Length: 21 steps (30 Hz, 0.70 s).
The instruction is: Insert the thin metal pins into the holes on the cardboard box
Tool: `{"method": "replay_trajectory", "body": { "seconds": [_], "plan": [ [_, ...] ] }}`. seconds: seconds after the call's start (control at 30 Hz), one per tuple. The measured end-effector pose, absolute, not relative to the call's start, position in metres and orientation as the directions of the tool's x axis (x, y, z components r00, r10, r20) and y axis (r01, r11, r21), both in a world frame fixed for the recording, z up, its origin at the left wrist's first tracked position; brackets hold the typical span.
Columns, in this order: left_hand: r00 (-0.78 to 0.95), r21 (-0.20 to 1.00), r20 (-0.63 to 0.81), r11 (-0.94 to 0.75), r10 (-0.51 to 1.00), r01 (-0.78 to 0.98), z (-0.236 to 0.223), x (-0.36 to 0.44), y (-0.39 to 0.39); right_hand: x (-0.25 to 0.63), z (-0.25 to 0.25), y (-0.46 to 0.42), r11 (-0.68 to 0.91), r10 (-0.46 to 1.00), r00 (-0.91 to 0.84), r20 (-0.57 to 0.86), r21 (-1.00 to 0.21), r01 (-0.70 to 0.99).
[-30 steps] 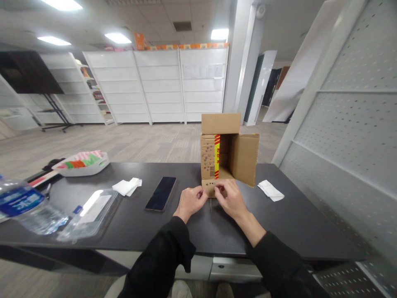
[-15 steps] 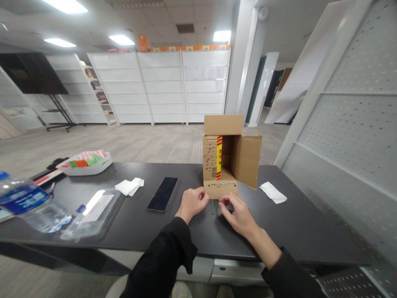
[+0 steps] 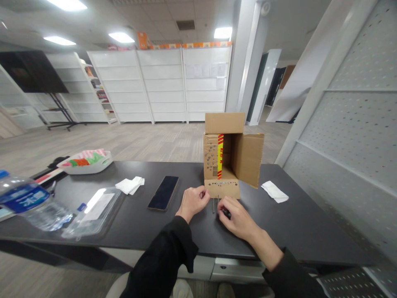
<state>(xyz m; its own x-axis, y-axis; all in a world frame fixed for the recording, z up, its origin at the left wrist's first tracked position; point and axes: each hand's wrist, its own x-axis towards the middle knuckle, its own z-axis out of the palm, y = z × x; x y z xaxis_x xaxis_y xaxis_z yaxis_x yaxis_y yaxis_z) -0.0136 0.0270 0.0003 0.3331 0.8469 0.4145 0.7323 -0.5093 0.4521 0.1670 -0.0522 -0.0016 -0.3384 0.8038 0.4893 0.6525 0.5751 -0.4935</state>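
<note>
A cardboard box (image 3: 211, 155) stands on the dark table with its opening towards me and its flaps spread. Small dark and silver dots line the lower flap (image 3: 225, 190). My left hand (image 3: 194, 202) is closed by that flap's left edge, its fingertips pinched; what they hold, if anything, is hidden. A thin metal rod (image 3: 213, 206) points towards me from the flap's front edge. Just right of it, my right hand (image 3: 237, 217) is closed at a second thin metal rod (image 3: 218, 200). A dark patch shows between its fingers; I cannot tell what it is.
To the left are a phone (image 3: 163, 193), folded tissues (image 3: 130, 186), a clear plastic case (image 3: 96, 211), a water bottle (image 3: 34, 203) and a white basket (image 3: 87, 165). Another tissue (image 3: 274, 192) lies right of the box. A perforated panel (image 3: 350, 136) rises beyond the table's right side.
My right hand has come down from the lower flap's dotted row towards me, to the table in front of the flap. A second thin rod now shows at its fingertips. My left hand stays in place.
</note>
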Motion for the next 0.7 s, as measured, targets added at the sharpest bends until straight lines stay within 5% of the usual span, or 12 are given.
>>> {"method": "replay_trajectory", "body": {
  "seconds": [0.7],
  "plan": [
    [0.333,0.438,0.416,-0.508,0.846,0.742,-0.0005,-0.0134,0.0285,0.1642,-0.0029,-0.0514,0.555,0.827,-0.39,0.405,-0.477,0.681]
  ]
}}
